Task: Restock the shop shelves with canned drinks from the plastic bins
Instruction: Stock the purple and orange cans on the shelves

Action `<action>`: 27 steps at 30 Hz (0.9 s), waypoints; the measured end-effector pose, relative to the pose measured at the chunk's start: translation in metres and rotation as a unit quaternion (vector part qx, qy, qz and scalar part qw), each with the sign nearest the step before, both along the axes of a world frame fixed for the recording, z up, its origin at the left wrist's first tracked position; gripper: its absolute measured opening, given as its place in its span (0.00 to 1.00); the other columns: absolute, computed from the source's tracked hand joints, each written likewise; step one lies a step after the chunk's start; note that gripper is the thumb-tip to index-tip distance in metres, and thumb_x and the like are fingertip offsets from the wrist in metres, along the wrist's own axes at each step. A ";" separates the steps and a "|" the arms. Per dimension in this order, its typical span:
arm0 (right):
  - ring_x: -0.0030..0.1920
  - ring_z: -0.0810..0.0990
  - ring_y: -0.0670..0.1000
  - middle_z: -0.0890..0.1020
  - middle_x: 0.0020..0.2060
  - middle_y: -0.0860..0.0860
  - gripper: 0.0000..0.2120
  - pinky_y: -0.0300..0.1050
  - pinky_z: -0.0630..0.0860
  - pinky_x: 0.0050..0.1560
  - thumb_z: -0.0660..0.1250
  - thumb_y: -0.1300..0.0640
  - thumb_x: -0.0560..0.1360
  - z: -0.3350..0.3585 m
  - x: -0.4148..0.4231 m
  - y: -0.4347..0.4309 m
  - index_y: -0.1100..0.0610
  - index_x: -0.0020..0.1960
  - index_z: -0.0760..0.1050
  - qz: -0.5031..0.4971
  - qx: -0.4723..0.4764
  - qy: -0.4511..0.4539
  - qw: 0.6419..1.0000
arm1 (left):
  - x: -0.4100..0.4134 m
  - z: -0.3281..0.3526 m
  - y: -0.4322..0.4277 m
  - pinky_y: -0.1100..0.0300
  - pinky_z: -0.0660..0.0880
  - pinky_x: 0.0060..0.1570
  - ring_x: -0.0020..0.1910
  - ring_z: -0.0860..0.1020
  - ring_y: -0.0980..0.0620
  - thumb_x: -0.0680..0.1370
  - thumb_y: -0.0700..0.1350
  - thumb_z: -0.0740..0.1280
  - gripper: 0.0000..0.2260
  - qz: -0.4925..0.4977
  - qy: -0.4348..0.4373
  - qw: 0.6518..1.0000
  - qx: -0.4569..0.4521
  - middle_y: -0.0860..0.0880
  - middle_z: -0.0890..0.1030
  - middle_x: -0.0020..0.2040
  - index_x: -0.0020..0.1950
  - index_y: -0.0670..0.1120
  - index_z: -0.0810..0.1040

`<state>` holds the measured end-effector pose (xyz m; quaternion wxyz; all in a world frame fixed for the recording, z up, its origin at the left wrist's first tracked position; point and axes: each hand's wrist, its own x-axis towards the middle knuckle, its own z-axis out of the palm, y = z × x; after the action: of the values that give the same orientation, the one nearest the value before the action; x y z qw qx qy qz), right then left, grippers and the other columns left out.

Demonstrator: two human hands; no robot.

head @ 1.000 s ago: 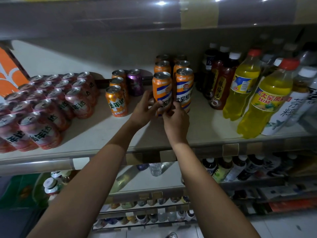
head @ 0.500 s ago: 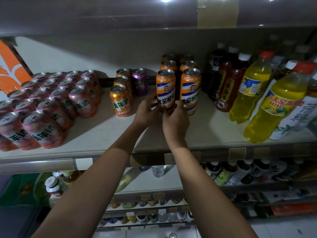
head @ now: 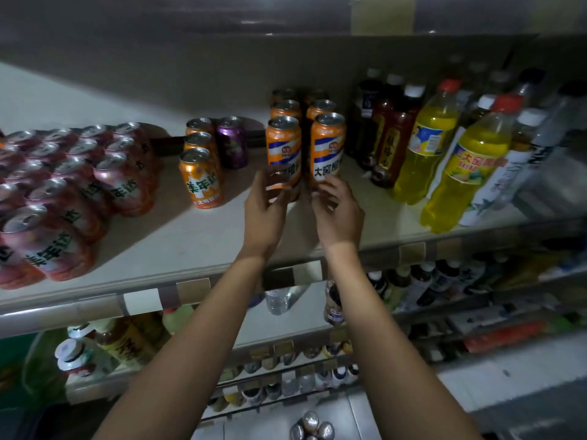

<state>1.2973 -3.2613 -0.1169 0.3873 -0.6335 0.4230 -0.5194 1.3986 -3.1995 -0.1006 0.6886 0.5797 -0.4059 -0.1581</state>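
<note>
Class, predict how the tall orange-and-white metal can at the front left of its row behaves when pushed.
The tall orange-and-white metal can is narrow and upright, so a high push would probably tip it. Its lid looks sealed, so it is likely full and fairly heavy.

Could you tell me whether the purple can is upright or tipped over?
Upright: the purple can stands on its base on the shelf, its silver top facing up.

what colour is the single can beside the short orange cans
The single can is purple, clearest in the head view.
</note>
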 end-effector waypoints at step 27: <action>0.55 0.80 0.40 0.81 0.60 0.48 0.18 0.42 0.77 0.57 0.65 0.64 0.79 -0.106 -0.401 0.166 0.53 0.67 0.75 -0.413 0.154 -0.101 0.892 | -0.395 -0.102 0.050 0.59 0.73 0.64 0.67 0.75 0.48 0.81 0.33 0.60 0.21 -0.529 0.002 0.826 0.196 0.45 0.77 0.68 0.74 0.45 0.71</action>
<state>0.8963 -3.0949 -0.2233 0.2712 -0.2782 0.6794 -0.6225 1.0040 -3.1494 -0.2031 0.3720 0.3988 -0.6094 -0.5755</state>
